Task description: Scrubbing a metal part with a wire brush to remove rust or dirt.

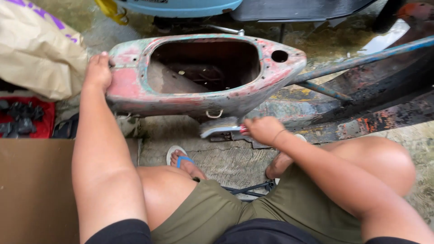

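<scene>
Left hand (97,70) clamped on worn pink-green scooter shell (203,77), right hand (262,130) on wire brush (220,127); tan paper sack (38,49) upper left.

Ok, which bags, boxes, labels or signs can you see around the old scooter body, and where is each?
Paper sack: upper left, beside the left hand; crumpled tan, with purple print.
Cardboard sheet or box: lower left, by the left arm; flat, plain brown.
Red tray: left edge, under the sack; holds dark parts.
No signs or screens show.
</scene>
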